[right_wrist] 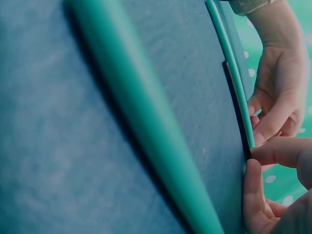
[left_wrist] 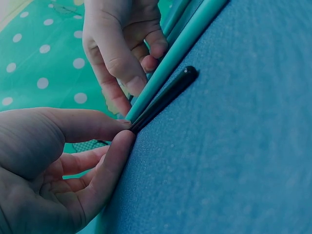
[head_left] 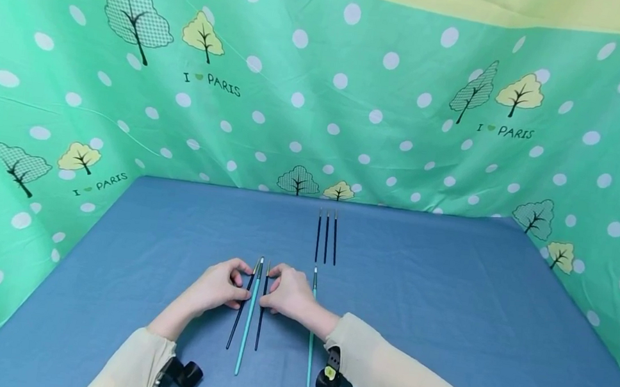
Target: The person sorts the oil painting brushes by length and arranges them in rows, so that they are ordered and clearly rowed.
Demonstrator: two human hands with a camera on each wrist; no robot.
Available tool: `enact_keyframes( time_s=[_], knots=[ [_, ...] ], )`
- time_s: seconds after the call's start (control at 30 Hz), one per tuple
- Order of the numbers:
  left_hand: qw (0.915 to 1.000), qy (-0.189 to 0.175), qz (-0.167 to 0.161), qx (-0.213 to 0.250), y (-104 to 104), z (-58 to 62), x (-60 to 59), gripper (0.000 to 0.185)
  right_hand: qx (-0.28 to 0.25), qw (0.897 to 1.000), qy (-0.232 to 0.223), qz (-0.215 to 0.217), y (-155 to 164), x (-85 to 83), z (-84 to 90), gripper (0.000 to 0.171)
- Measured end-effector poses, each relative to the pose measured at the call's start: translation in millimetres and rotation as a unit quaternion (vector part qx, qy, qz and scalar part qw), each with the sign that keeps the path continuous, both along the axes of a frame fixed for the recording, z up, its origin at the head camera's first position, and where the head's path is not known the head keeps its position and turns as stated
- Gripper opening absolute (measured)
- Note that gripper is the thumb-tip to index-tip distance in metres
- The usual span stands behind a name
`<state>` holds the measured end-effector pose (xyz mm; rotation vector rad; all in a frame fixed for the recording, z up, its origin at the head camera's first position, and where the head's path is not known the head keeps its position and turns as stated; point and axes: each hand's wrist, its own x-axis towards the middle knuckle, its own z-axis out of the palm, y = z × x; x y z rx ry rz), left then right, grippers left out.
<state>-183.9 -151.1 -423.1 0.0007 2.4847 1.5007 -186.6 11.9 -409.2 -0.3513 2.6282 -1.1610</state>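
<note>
Beside a teal paintbrush [head_left: 248, 325] on the table, my left hand [head_left: 217, 287] pinches a dark thin paintbrush [head_left: 237, 321] between thumb and forefinger. On the teal brush's other side, my right hand [head_left: 293, 293] pinches a second dark paintbrush [head_left: 259, 326]. All three lie with their bristles toward the far side, the left one slanting. In the left wrist view, the dark handle [left_wrist: 168, 95] comes out from between the left fingertips. The right wrist view has the other dark handle [right_wrist: 237, 105] between the right thumb and forefinger, close along the teal handle [right_wrist: 233, 63].
Another teal paintbrush [head_left: 309, 361] lies to the right, passing under my right wrist. Three dark paintbrushes [head_left: 326, 241] lie side by side farther back on the blue tablecloth [head_left: 438, 287]. A green dotted curtain [head_left: 383, 118] stands behind and along the table's sides.
</note>
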Motion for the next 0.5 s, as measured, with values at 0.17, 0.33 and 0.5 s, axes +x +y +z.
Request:
enact_keyframes(
  time_s=[0.17,0.33,0.5],
  knots=[
    [1.0000,0.001,-0.003,0.003,-0.3,0.3,0.2,0.037,0.001,1.000,-0.004,-0.004,2.6,-0.1,2.7,0.047],
    [1.0000,0.004,-0.006,0.002,-1.0,0.5,0.9,0.037,0.015,1.000,0.008,0.006,3.3,0.7,2.9,0.049],
    [1.0000,0.003,-0.005,0.000,-0.7,0.1,0.6,0.037,0.037,0.999,0.022,0.016,2.8,0.5,2.0,0.051]
  ],
)
